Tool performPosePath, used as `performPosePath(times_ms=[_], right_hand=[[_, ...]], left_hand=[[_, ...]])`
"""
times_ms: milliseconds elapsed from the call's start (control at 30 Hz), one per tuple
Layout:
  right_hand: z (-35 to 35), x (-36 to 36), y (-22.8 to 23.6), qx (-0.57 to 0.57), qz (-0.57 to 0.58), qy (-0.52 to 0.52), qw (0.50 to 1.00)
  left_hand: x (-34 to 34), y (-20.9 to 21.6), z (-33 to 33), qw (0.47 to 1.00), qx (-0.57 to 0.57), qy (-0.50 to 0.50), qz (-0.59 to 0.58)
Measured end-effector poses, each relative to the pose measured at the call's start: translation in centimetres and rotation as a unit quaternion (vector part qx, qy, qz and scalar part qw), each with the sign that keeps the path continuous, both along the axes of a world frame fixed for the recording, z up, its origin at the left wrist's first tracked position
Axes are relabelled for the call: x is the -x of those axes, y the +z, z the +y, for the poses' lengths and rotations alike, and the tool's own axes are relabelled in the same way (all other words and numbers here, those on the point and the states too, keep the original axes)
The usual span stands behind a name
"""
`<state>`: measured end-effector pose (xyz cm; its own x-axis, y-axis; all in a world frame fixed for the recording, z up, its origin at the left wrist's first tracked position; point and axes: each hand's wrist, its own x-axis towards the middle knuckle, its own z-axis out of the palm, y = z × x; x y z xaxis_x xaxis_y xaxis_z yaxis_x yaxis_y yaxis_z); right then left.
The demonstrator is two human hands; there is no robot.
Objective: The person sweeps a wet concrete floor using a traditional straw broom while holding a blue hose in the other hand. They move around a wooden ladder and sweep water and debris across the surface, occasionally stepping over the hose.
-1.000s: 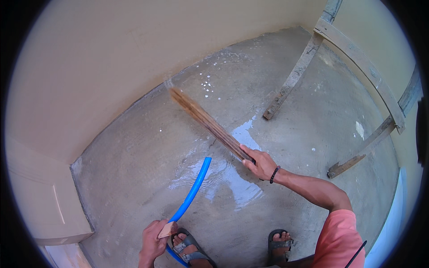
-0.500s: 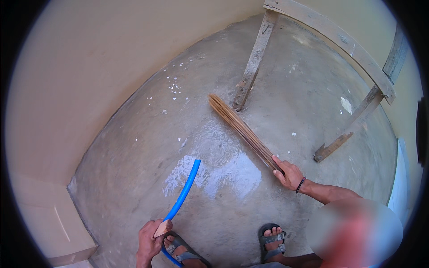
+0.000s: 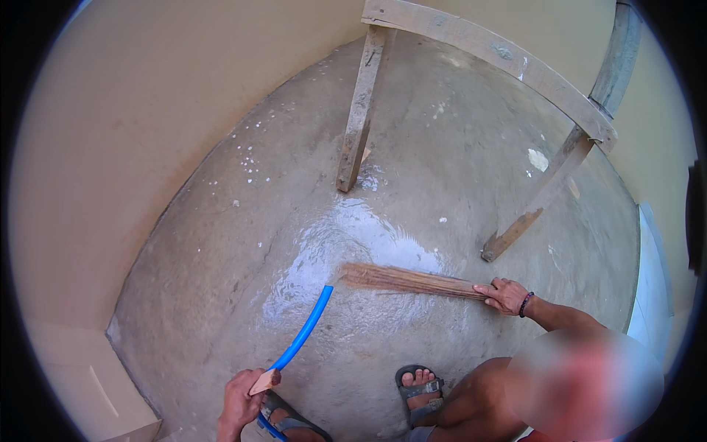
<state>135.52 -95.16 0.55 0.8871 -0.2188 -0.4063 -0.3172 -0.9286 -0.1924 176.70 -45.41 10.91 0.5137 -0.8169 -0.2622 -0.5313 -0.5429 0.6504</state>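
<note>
My right hand is closed round the bound end of a stick broom. Its bristles point left, low over or on the wet concrete floor, near the mouth of a blue hose. At the lower left, my left hand grips that hose, and a small piece of wood shows in the same fist. The hose rises from the hand toward the middle of the floor and trails back down by my foot. A shiny puddle spreads ahead of the hose end.
A wooden trestle stands ahead, one leg by the puddle and another to the right. White flecks lie near the left wall. My sandalled feet are at the bottom. A pale sheet lines the right edge.
The broom has swung from pointing up toward the trestle leg to lying nearly level, closer to me. The view has shifted, and the puddle looks larger. Both hands keep their grip.
</note>
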Motion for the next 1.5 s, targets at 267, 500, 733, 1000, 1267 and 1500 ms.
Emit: performPosePath(times_ms=[267,500,733,1000,1267,1500], right_hand=[[2.7,-4.5,-1.7,-0.073,-0.277,-0.285,0.915],[5.2,-1.2,-2.5,-0.172,-0.194,-0.281,0.924],[3.2,-4.8,-1.1,-0.222,-0.367,-0.392,0.813],[-10.6,-22.0,-3.8,-0.210,-0.366,-0.346,0.838],[-20.4,-31.2,-1.5,-0.051,-0.075,-0.086,0.992],[-28.8,-34.8,0.0,0.022,-0.236,-0.318,0.918]], left_hand=[[1.4,1.9,-1.6,0.997,-0.052,0.049,-0.030],[2.0,4.6,-2.4,0.983,-0.158,0.087,-0.028],[2.8,5.3,-4.5,0.989,-0.078,0.104,-0.072],[0.6,-1.7,-12.4,0.997,-0.014,0.034,-0.068],[-1.7,-3.1,-20.6,0.997,0.061,0.023,0.047],[-2.9,-5.4,-23.6,0.988,0.121,0.009,0.095]])
